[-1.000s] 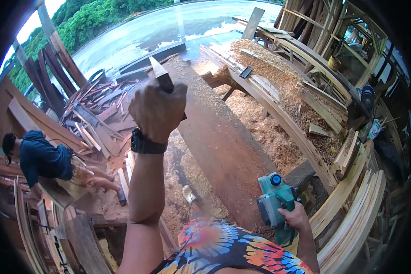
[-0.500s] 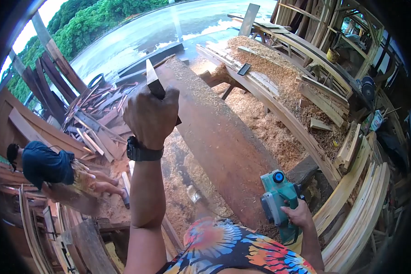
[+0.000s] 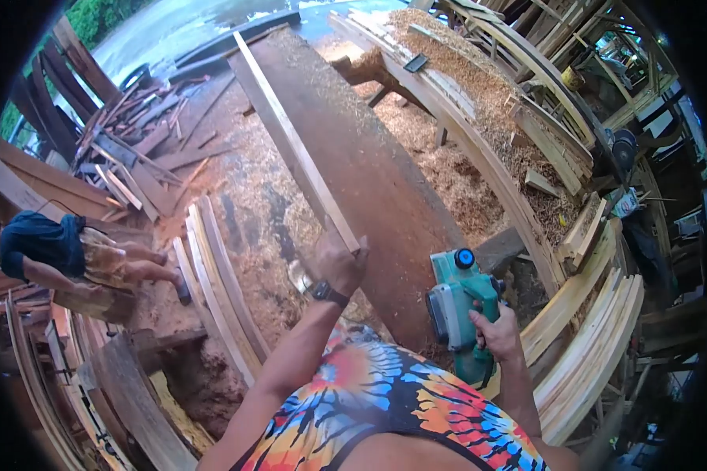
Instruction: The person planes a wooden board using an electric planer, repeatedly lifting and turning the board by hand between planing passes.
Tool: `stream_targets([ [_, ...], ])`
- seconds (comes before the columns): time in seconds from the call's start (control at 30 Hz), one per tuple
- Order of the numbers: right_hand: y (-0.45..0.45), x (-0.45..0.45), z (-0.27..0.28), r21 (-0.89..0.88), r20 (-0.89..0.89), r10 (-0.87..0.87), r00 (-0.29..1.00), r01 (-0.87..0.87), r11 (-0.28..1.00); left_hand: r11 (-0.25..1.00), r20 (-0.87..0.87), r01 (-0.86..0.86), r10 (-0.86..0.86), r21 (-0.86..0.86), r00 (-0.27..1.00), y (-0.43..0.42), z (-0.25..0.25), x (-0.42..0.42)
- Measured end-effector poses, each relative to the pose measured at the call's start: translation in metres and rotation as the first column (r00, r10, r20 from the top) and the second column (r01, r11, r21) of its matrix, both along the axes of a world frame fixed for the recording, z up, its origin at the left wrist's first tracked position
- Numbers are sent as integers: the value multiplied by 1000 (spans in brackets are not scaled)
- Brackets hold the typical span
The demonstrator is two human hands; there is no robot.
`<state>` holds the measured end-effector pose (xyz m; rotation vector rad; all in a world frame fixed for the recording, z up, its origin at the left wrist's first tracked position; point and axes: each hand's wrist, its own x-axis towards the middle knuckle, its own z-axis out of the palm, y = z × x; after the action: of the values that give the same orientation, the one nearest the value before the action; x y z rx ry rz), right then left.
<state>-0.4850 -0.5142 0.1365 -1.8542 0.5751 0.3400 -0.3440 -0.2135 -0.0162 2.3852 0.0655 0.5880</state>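
My left hand (image 3: 341, 263) is closed around the near end of a long, narrow wood strip (image 3: 294, 145). The strip runs away from me along the left edge of a wide brown plank bench (image 3: 369, 180). A dark watch (image 3: 326, 293) is on my left wrist. At the bench's near right corner, my right hand (image 3: 498, 334) grips the handle of a green electric planer (image 3: 459, 302). Its black knob with a blue centre points up and away from me. Whether the planer rests on the bench I cannot tell.
Long pale boards (image 3: 597, 353) lie at my right. A shavings-covered beam (image 3: 463, 149) with a small dark tray-like object (image 3: 416, 63) runs beyond the bench. Scrap wood (image 3: 133, 149) is piled at the left. A bent-over person (image 3: 55, 243) holds a wood piece at far left.
My left hand has come down and towards me with the strip, which now lies lengthwise along the bench instead of pointing up. My right hand still grips the planer. The view has tilted down.
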Motion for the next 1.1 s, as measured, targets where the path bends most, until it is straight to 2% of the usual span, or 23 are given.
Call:
stream_targets([
  [0.1, 12, 2, 15, 49, 34, 30, 999, -32, 998, 1000, -43, 16, -16, -14, 999, -4, -19, -2],
  [0.2, 26, 9, 34, 55, 84, 85, 993, -90, 994, 999, 11, 8, -7, -46, 1000, -6, -34, 5],
  [0.23, 33, 12, 40, 70, 98, 97, 990, -104, 992, 999, -62, -1, -2, -48, 998, -5, -32, 4],
  [0.3, 46, 18, 52, 87, 95, 127, 987, -135, 987, 991, -51, 117, -120, -59, 991, 7, -41, 4],
  [0.37, 58, 21, 55, 67, 116, 173, 978, -182, 981, 968, -163, 227, -242, -106, 956, 23, -35, -2],
  [0.4, 64, 25, 57, 58, 131, 195, 972, -204, 977, 965, -129, 258, -263, -52, 956, 29, -41, -3],
  [0.43, 72, 30, 66, 95, 53, 213, 976, -217, 971, 958, -100, 287, -286, 2, 953, 34, -47, -6],
  [0.47, 79, 34, 67, 53, 76, 267, 961, -271, 961, 947, -73, 316, -311, 58, 948, 37, -54, -11],
  [0.5, 87, 39, 65, 10, 102, 321, 942, -323, 946, 928, -169, 353, -369, -117, 914, 42, -43, -14],
  [0.57, 106, 45, 65, -59, 182, 420, 889, -416, 907, 906, -170, 346, -391, -243, 905, 52, -51, -15],
  [0.7, 128, 47, 58, -142, 141, 515, 845, -498, 856, 851, -207, 224, -356, -476, 911, 74, -81, -28],
  [0.73, 133, 48, 56, -116, 136, 509, 850, -497, 860, 830, -220, 195, -353, -523, 910, 78, -92, -30],
  [0.77, 138, 49, 54, -90, 133, 503, 854, -495, 864, 853, -231, 176, -323, -491, 918, 82, -103, -34],
  [0.87, 144, 50, 43, -71, 136, 495, 858, -490, 869, 829, -342, 44, -278, -558, 898, 84, -103, -46],
  [0.9, 146, 50, 42, -80, 159, 498, 852, -492, 867, 826, -289, 50, -253, -562, 924, 85, -107, -48],
  [1.0, 152, 54, 38, -116, 187, 505, 843, -492, 863, 840, -324, 20, -231, -543, 917, 90, -111, -57],
  [1.03, 153, 56, 37, -131, 191, 506, 841, -489, 862, 820, -414, -30, -257, -572, 873, 92, -104, -58],
  [1.1, 156, 60, 37, -142, 140, 521, 842, -504, 852, 851, -470, -27, -263, -524, 843, 95, -107, -59],
])
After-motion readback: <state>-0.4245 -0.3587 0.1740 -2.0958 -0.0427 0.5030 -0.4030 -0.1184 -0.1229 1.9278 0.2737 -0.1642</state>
